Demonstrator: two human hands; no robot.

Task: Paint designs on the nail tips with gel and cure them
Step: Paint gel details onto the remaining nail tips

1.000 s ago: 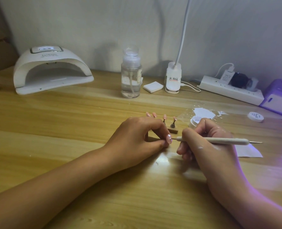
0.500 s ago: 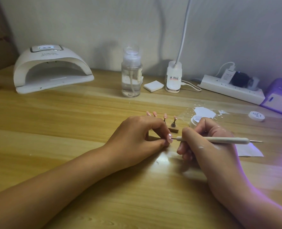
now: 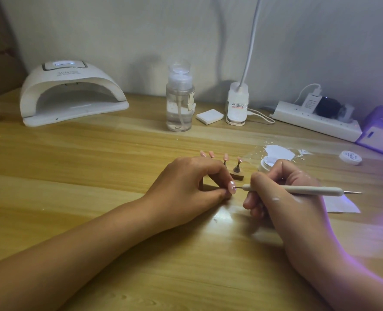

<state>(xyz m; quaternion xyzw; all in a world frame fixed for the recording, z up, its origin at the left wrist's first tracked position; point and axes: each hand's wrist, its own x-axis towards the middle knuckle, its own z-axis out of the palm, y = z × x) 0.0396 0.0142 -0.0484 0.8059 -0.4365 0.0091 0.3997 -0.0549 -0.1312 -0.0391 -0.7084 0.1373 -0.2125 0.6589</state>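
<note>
Bench (image 3: 96, 176): pale wood grain, smooth, faint sheen. Pump bottle (image 3: 180, 108): clear plastic. Left of pump bottle, curing lamp (image 3: 73, 93): glossy white plastic. In front of pump bottle, nail tip (image 3: 231, 187): glossy pink; dotting tool (image 3: 309, 190): matt pale handle, thin metal tips.

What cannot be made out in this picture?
- Head view: the design on the nail tip is too small to read.
- Head view: the left hand, pinching it, covers most of the stand.
- Head view: the right hand, holding the pen, hides most of the white jar.
- Right edge cuts off the purple box.
</note>
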